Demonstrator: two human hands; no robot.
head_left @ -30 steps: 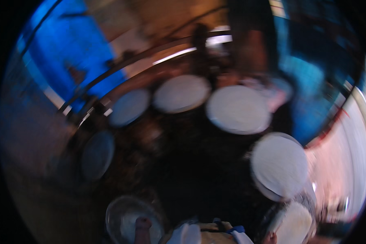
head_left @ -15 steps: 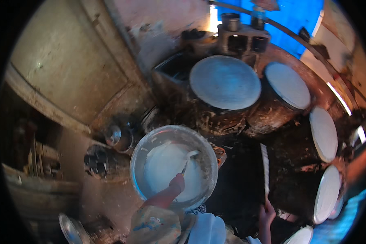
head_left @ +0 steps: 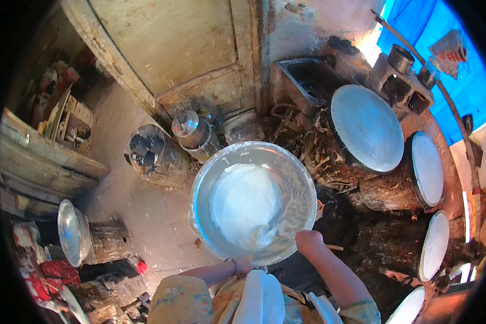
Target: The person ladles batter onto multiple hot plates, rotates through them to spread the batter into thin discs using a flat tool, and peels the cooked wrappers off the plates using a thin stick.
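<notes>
A large steel basin (head_left: 194,202) with white batter (head_left: 243,197) inside fills the centre. My right hand (head_left: 309,242) is closed at its lower-right rim around a utensil handle; a pale wooden end (head_left: 333,247) sticks out beyond the fist. The utensil's head (head_left: 266,234) dips into the batter. My left hand (head_left: 242,266) is low at the near rim, its fingers mostly hidden. To the right, round griddle tops sit on sooty stoves: a grey one (head_left: 366,127) and paler, white-coated ones (head_left: 427,168), (head_left: 433,245), (head_left: 405,306).
Behind the basin stand a steel pot (head_left: 190,128) and a sooty cylinder (head_left: 151,173). A metal sink (head_left: 291,73) and block stove (head_left: 391,89) line the back, beside blue sheeting (head_left: 432,32). A door (head_left: 178,38), an opening with clutter and another steel bowl (head_left: 70,232) are left.
The view has swung left. My left hand has left the utensil inside the basin for the near rim; my right hand has moved from beside the basin onto its rim, utensil over it.
</notes>
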